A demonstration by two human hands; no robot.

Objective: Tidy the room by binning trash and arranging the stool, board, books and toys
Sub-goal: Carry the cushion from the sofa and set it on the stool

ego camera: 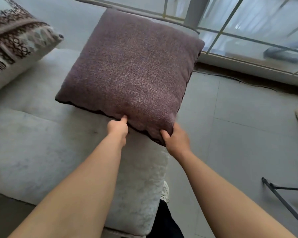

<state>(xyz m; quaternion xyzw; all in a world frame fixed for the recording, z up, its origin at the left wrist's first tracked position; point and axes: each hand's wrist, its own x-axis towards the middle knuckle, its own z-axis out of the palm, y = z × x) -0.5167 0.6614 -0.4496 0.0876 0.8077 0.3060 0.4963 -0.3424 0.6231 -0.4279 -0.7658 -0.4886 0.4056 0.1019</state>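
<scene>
Now left hand [118,128] and right hand [177,140] grip the cushion [131,71], set askew.

The cushion [132,69] is a plump square of mauve woven cloth, with a dark seam along its near edge and corded trim down its right side. It lies face up at the right end of the pale grey sofa [24,134], turned slightly askew, its far edge against the backrest [83,23]. The left hand [118,128] pinches the near edge at its middle, and the right hand [176,138] grips the near right corner.
</scene>
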